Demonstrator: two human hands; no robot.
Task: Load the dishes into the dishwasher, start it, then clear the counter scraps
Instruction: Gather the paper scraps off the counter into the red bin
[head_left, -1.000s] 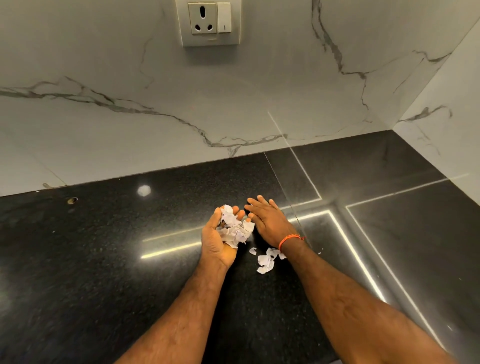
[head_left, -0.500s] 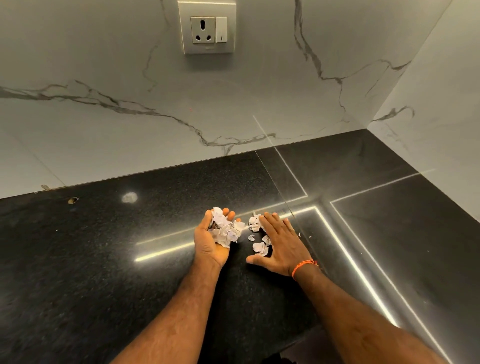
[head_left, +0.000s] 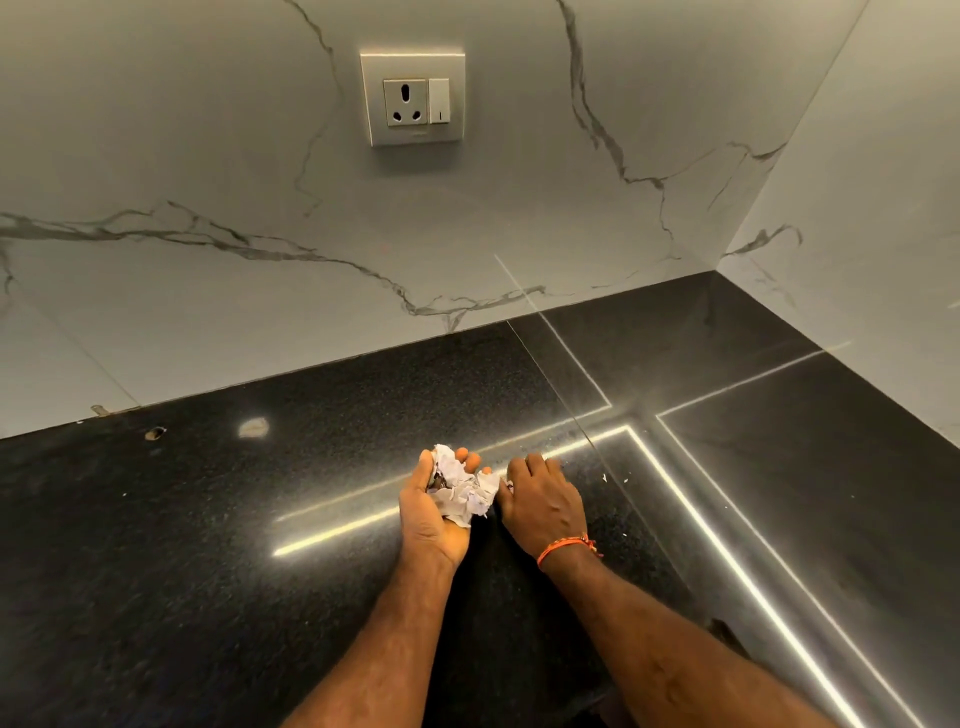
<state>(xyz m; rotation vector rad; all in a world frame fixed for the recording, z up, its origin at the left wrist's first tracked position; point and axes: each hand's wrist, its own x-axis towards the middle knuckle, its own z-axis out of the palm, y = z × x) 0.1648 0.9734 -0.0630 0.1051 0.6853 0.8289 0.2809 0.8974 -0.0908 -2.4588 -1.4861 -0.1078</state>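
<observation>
On the glossy black speckled stone counter (head_left: 260, 519), near the corner where the two white grey-veined marble walls (head_left: 208, 156) meet, your two bare hands sit side by side. From the head view, your left hand (head_left: 436, 514) lies palm up on the counter, fingers curled partway round a heap of crumpled white paper scraps (head_left: 465, 491), which it cups and holds in the palm. Your right hand (head_left: 543, 501) is palm down just beside it, touching the right edge of the heap; its fingers bend toward the scraps, and a small white bit shows at the fingertips, though you cannot tell whether it is pinched. A thin orange thread band (head_left: 566, 546) circles your right wrist. A few tiny white flecks (head_left: 605, 476) lie on the counter just right of that hand. High on the back wall is a grey square socket plate with a white switch (head_left: 413, 98). Bright strip-light reflections cross the counter.
</observation>
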